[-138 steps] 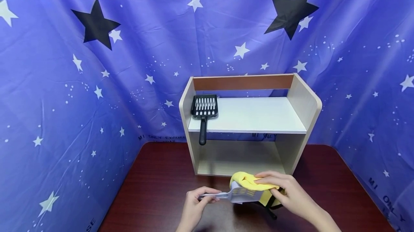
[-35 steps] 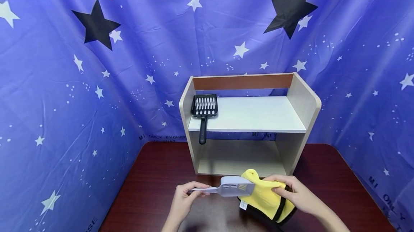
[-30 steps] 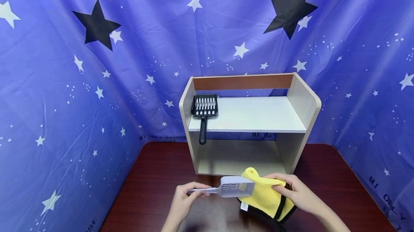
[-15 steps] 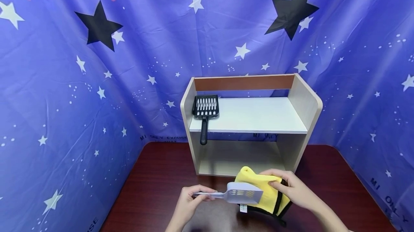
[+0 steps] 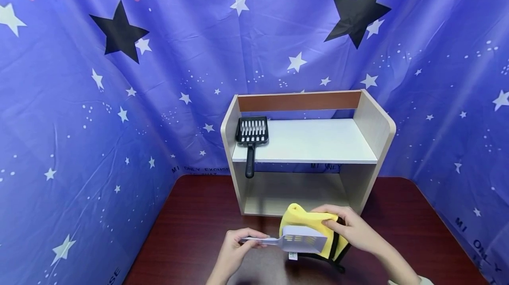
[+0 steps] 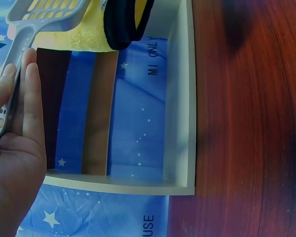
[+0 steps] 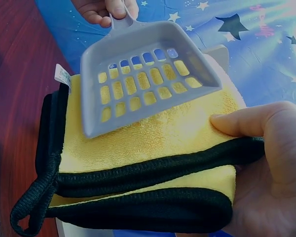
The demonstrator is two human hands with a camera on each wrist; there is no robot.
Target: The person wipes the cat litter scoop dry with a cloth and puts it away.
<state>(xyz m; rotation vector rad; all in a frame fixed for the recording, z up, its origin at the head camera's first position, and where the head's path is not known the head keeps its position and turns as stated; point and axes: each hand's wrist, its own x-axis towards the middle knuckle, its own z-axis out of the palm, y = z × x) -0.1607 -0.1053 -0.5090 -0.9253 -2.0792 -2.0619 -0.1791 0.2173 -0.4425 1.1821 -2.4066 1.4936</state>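
My left hand (image 5: 234, 252) pinches the thin handle of a grey slotted litter scoop (image 5: 304, 241) between thumb and fingers. The scoop's head points right, and yellow shows through its slots. Behind and under the head lies a folded yellow towel (image 5: 306, 218) with black edging, a white tag and a hanging loop. My right hand (image 5: 354, 228) grips the towel's right side, thumb on the near face (image 7: 222, 123), other fingers hidden behind it. In the right wrist view the scoop's basin (image 7: 143, 86) overlaps the towel, its inner side facing the camera.
A two-level wooden shelf unit (image 5: 306, 141) stands behind the hands on the dark red table (image 5: 191, 227). On its upper board, at the left, rests a black litter scoop (image 5: 252, 137), handle jutting over the front edge. Blue star-patterned curtains (image 5: 179, 55) surround the table.
Earlier the towel was bunched over the scoop's top; now it spreads behind the head. Over the last second the towel and right hand shifted left, the scoop and left hand slightly right.
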